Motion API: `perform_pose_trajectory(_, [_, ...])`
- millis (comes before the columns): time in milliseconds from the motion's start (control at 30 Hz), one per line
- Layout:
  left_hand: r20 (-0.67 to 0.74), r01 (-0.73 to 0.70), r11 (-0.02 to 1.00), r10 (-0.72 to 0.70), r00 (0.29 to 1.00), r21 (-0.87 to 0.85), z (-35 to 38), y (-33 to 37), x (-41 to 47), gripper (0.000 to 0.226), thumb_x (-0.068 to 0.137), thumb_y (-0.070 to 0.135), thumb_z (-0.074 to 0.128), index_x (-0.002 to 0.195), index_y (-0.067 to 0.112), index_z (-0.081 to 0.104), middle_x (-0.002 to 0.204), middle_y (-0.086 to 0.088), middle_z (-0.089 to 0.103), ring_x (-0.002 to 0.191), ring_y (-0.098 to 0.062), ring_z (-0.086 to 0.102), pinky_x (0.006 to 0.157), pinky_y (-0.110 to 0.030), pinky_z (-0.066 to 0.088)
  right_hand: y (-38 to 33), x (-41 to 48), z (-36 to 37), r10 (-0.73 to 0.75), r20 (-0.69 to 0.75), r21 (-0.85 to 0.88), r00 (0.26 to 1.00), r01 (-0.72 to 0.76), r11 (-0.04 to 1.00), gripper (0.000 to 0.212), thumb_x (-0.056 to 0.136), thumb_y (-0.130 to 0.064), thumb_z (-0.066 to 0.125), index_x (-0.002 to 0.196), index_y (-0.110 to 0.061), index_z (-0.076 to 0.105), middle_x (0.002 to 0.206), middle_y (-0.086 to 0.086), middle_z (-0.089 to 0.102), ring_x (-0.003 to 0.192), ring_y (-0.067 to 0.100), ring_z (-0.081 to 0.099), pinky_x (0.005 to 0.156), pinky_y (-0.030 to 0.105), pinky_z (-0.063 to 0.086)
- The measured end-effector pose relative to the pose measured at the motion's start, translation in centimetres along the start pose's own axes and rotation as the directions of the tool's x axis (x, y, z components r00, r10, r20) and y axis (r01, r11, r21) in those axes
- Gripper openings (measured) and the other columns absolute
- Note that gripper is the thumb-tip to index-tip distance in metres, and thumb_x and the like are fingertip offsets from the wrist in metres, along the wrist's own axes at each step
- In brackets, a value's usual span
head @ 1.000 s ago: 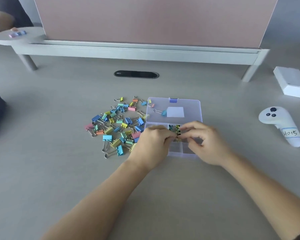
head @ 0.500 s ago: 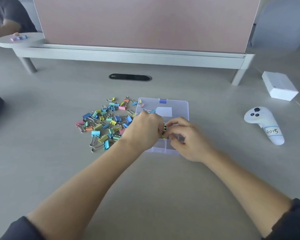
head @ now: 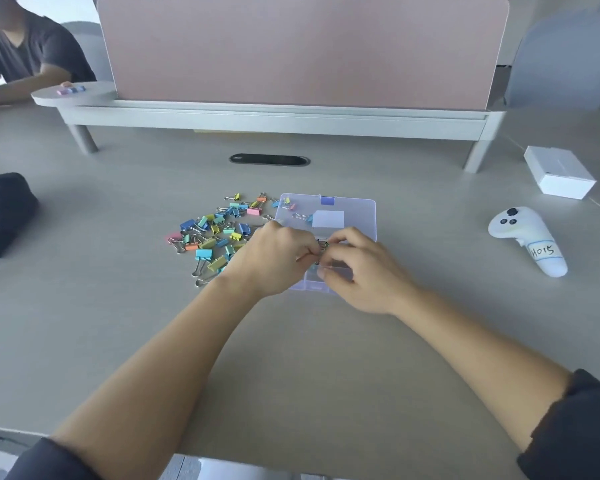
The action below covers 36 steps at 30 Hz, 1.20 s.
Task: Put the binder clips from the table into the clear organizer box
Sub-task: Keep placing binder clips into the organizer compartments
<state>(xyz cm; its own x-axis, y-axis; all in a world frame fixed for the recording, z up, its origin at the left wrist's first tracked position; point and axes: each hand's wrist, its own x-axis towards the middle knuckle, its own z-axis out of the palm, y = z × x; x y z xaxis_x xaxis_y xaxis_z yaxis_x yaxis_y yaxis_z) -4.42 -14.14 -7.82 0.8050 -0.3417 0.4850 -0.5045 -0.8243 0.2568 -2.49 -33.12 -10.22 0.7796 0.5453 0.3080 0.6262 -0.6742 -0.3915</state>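
Note:
A clear organizer box (head: 357, 216) lies open on the table, its lid flat at the back with a white label. A pile of several coloured binder clips (head: 215, 233) lies just left of it. Both hands hover over the box's compartments. My left hand (head: 274, 258) and my right hand (head: 364, 271) meet fingertip to fingertip, together pinching a binder clip (head: 323, 245) above the box. The hands hide most of the compartments.
A white controller (head: 530, 240) lies to the right, a white box (head: 558, 176) behind it. A dark bag (head: 0, 213) sits at the left edge. A pink divider on a grey shelf (head: 274, 116) spans the back, with a cable slot (head: 269, 160) before it. Another person sits far left.
The camera pulled back and up, so more of my forearms shows. Both hands stay together over the box with the clip between the fingertips.

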Motion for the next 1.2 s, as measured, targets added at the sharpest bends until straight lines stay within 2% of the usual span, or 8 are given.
perform_pose_trajectory(167, [0.06, -0.095, 0.994, 0.091, 0.994, 0.057, -0.4, -1.0, -0.1, 0.018, 0.081, 0.016, 0.059, 0.079, 0.025, 0.074, 0.055, 0.002, 0.06, 0.05, -0.025, 0.05, 0.047, -0.033, 0.048, -0.1, 0.6, 0.0, -0.073, 0.047, -0.039, 0.996, 0.075, 0.996, 0.032, 0.086, -0.051, 0.042, 0.089, -0.026, 0.063, 0.109, -0.007, 0.046, 0.09, 0.017, 0.056, 0.077, 0.039, 0.05])
perform_pose_trajectory(267, [0.11, -0.171, 0.984, 0.176, 0.978, -0.055, -0.7, -2.4, 0.4, 0.015, 0.086, 0.019, 0.062, 0.088, 0.025, 0.074, 0.061, 0.005, 0.064, 0.058, -0.019, 0.055, 0.052, -0.031, 0.047, 0.4, 0.8, -0.1, -0.11, 0.048, -0.014, 0.993, 0.111, 0.994, 0.026, 0.089, -0.048, 0.046, 0.09, -0.028, 0.064, 0.112, -0.004, 0.047, 0.093, 0.017, 0.056, 0.08, 0.037, 0.049])
perform_pose_trajectory(400, [0.051, -0.224, 0.96, 0.235, 0.971, -0.166, -0.4, -3.3, 0.0, 0.014, 0.087, 0.019, 0.067, 0.099, 0.022, 0.073, 0.072, 0.007, 0.068, 0.064, -0.014, 0.058, 0.058, -0.03, 0.049, 0.8, 0.7, -0.2, -0.132, 0.05, -0.011, 0.99, 0.133, 0.991, 0.029, 0.09, -0.048, 0.047, 0.088, -0.023, 0.062, 0.112, -0.005, 0.048, 0.095, 0.014, 0.055, 0.083, 0.034, 0.046])
perform_pose_trajectory(533, [0.015, -0.202, 0.965, 0.207, 0.978, -0.169, -0.3, -3.3, -0.8, 0.036, 0.086, 0.02, 0.067, 0.121, 0.023, 0.058, 0.087, 0.014, 0.072, 0.078, -0.009, 0.059, 0.064, -0.032, 0.053, 0.3, 0.3, -0.1, -0.118, 0.014, 0.042, 0.993, 0.117, 0.992, 0.027, 0.088, -0.049, 0.049, 0.087, -0.023, 0.057, 0.108, -0.01, 0.05, 0.093, 0.014, 0.054, 0.079, 0.033, 0.048])
perform_pose_trajectory(667, [0.006, -0.218, 0.967, 0.221, 0.975, -0.131, -0.7, -3.4, -1.1, 0.041, 0.085, 0.02, 0.065, 0.123, 0.027, 0.05, 0.092, 0.015, 0.072, 0.09, -0.009, 0.059, 0.07, -0.034, 0.055, 0.1, 0.2, 0.2, -0.091, 0.007, 0.059, 0.996, 0.09, 0.994, 0.032, 0.086, -0.054, 0.046, 0.088, -0.025, 0.061, 0.116, -0.014, 0.047, 0.095, 0.01, 0.055, 0.08, 0.033, 0.049])
perform_pose_trajectory(833, [0.061, -0.183, 0.972, 0.193, 0.979, -0.147, -0.8, -3.1, -1.8, 0.046, 0.083, 0.017, 0.06, 0.128, 0.025, 0.055, 0.097, 0.015, 0.072, 0.095, -0.01, 0.059, 0.078, -0.031, 0.053, 0.1, 0.1, 0.0, -0.059, 0.051, 0.025, 0.997, 0.058, 0.998, 0.037, 0.085, -0.057, 0.043, 0.089, -0.028, 0.066, 0.122, -0.015, 0.041, 0.099, 0.011, 0.055, 0.084, 0.037, 0.048])
perform_pose_trajectory(1100, [0.112, -0.217, 0.966, 0.233, 0.966, -0.138, -1.0, -3.0, -1.5, 0.049, 0.083, 0.017, 0.059, 0.131, 0.027, 0.053, 0.102, 0.012, 0.07, 0.097, -0.013, 0.059, 0.077, -0.032, 0.053, 0.0, -0.2, -0.1, -0.101, 0.077, -0.058, 0.992, 0.106, 0.993, 0.033, 0.091, -0.048, 0.041, 0.098, -0.03, 0.067, 0.118, -0.007, 0.045, 0.1, 0.014, 0.055, 0.087, 0.036, 0.047])
perform_pose_trajectory(1200, [-0.01, -0.158, 0.987, 0.158, 0.987, -0.025, -2.5, -5.0, -1.0, 0.036, 0.085, 0.023, 0.059, 0.122, 0.022, 0.061, 0.103, 0.007, 0.068, 0.093, -0.019, 0.06, 0.076, -0.034, 0.053, 0.2, -0.4, -0.5, -0.078, 0.055, -0.062, 0.995, 0.082, 0.995, 0.029, 0.091, -0.048, 0.042, 0.089, -0.029, 0.065, 0.112, -0.008, 0.041, 0.089, 0.01, 0.05, 0.08, 0.03, 0.047])
